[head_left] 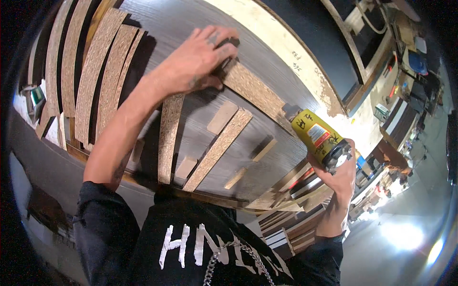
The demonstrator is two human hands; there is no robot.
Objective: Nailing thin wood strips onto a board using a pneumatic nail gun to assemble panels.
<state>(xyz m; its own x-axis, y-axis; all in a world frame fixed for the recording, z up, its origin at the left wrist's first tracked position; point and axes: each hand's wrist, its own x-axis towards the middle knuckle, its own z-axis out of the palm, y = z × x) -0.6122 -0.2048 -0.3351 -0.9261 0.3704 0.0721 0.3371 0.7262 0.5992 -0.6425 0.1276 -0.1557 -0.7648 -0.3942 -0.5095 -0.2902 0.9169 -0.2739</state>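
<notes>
Grey wood-grain worktop point(167, 24) bears a particleboard strip point(257, 89); left hand point(202, 58) curls at one end, grip unclear; right hand point(339, 177), apart, clasps the yellow tool point(315, 131), best kept steady.

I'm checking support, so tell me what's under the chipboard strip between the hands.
Grey board shows along both sides of the chipboard strip, so it probably continues beneath. The strip's underside is hidden, and the left hand covers one end.
</notes>
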